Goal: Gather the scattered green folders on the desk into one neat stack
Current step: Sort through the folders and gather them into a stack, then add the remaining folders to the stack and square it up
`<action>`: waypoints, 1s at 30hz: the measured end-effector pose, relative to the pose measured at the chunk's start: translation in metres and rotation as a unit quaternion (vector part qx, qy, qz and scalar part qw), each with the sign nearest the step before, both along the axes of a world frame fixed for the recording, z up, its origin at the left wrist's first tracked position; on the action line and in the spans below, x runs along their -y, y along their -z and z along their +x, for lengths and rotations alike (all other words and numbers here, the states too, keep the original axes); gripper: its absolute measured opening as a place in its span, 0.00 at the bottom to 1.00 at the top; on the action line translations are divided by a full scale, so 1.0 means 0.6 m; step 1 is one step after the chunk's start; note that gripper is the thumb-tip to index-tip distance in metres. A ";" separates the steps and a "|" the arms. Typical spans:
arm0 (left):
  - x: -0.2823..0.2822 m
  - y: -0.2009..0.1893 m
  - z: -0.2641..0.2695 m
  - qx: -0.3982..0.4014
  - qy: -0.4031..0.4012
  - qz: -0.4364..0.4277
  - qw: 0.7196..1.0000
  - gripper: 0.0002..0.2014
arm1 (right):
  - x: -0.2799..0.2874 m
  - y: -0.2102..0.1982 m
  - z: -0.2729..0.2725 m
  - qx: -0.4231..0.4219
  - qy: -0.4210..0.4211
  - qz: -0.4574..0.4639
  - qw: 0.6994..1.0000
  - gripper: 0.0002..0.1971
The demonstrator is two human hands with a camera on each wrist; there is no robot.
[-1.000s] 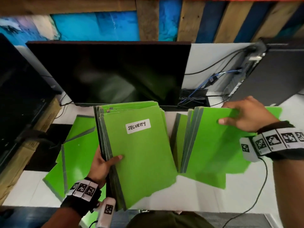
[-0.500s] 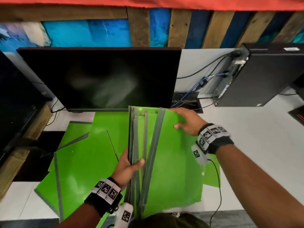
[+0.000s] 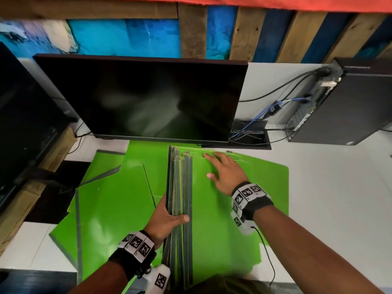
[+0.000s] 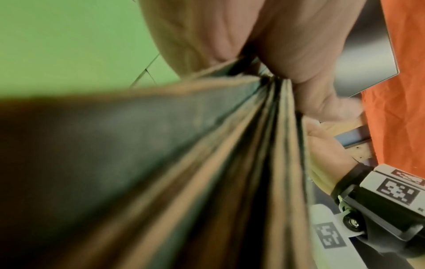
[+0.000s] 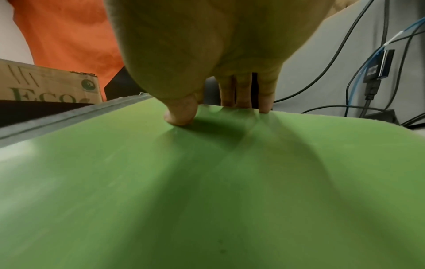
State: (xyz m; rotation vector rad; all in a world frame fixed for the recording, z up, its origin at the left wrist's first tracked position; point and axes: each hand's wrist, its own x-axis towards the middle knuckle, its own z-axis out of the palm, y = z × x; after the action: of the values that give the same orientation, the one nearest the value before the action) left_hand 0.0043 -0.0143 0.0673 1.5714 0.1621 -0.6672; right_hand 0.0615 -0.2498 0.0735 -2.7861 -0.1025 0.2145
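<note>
A bundle of green folders (image 3: 212,225) with grey spines lies in front of me on the white desk (image 3: 328,198), spines to the left. My left hand (image 3: 172,217) grips the spines (image 4: 207,163), thumb over the top and fingers hidden underneath. My right hand (image 3: 222,172) rests flat on the top folder (image 5: 207,182) near its far edge, fingers (image 5: 243,98) straight and thumb tip touching the cover. Several loose green folders (image 3: 106,209) lie fanned out to the left, overlapping. Another folder's edge (image 3: 273,183) sticks out under the bundle on the right.
A dark monitor (image 3: 144,98) stands just behind the folders. A second screen (image 3: 25,124) and a cardboard box (image 5: 46,85) are at the left. A black computer case (image 3: 350,102) with cables (image 3: 265,115) stands at the back right. A thin wrist cable (image 3: 267,255) trails over the desk.
The right hand carried its group of folders left onto the left hand's bundle, then let go of the far edge and now lies flat on top. The "SECURITY" label is out of sight.
</note>
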 end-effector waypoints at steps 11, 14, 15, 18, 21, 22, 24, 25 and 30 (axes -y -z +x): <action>0.002 0.015 0.000 0.043 -0.047 0.089 0.994 0.22 | 0.179 0.111 -0.062 -0.140 0.439 0.116 0.880 0.40; -0.012 0.021 0.002 0.038 -0.065 0.097 0.992 0.17 | 0.207 0.154 -0.108 -0.210 0.432 0.024 0.877 0.47; -0.016 0.021 0.003 0.036 -0.072 0.095 0.992 0.17 | 0.207 0.163 -0.117 -0.214 0.415 -0.002 0.884 0.47; -0.024 0.021 0.005 0.035 -0.084 0.089 0.992 0.19 | 0.212 0.169 -0.125 -0.207 0.399 -0.025 0.893 0.43; -0.029 0.023 0.003 0.029 -0.089 0.091 0.991 0.20 | 0.235 0.162 -0.133 -0.206 0.444 -0.010 0.872 0.44; -0.030 0.024 0.002 0.027 -0.090 0.092 0.991 0.20 | 0.244 0.158 -0.139 -0.203 0.477 -0.004 0.855 0.45; -0.033 0.026 0.001 0.022 -0.091 0.093 0.991 0.20 | 0.264 0.153 -0.152 -0.213 0.531 -0.010 0.820 0.48; -0.033 0.027 0.002 0.020 -0.092 0.094 0.991 0.20 | 0.274 0.149 -0.159 -0.228 0.546 -0.013 0.806 0.50; -0.031 0.029 0.006 0.010 -0.100 0.090 0.991 0.18 | 0.328 0.159 -0.193 -0.299 0.583 0.024 0.755 0.61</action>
State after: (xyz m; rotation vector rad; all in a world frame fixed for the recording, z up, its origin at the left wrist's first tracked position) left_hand 0.0079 0.0042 0.0496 1.7070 0.3680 -0.4900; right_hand -0.0541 -0.4465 -0.0219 -2.0477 1.6535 0.6932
